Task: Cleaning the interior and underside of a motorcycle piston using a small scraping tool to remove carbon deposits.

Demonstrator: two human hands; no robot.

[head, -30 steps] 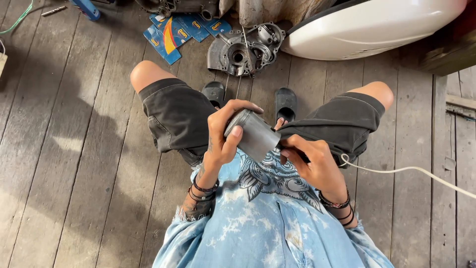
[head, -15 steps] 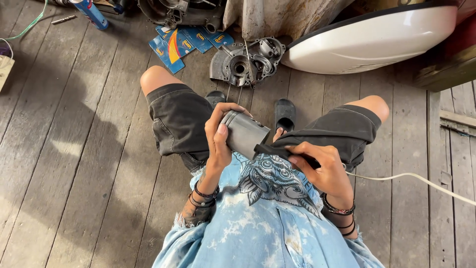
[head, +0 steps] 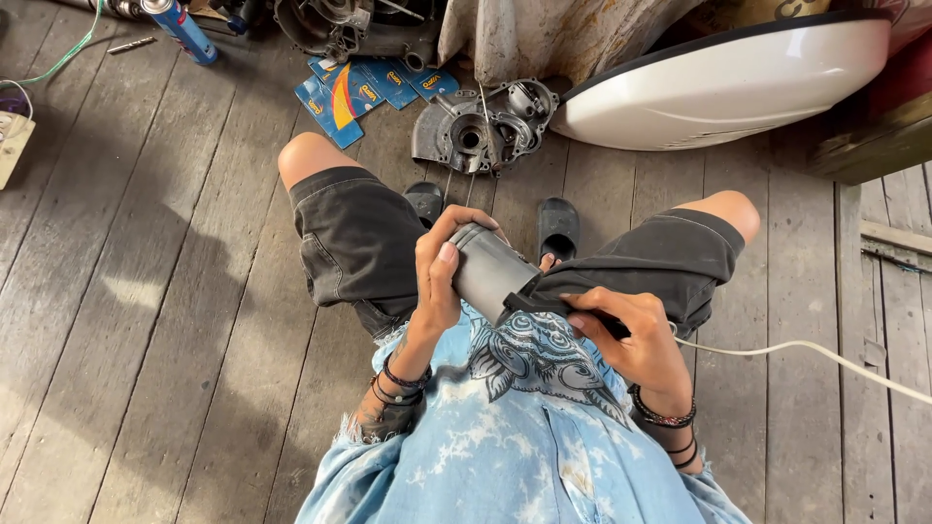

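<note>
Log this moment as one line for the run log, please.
left hand: grips grey cylinder | right hand: holds black corded tool against it | setting: seated, wooden plank floor

Left hand (head: 439, 281) curls in a closed grip, right hand (head: 631, 340) clenched, both wrists bent inward.

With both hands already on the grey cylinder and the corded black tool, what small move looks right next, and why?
Probably a slight turn of the grey cylinder by the left hand, to bring a fresh stretch of surface to the tool. That hand wraps the cylinder's side, while the right hand presses the black tool against the cylinder's near end, its white cord trailing right.
</note>
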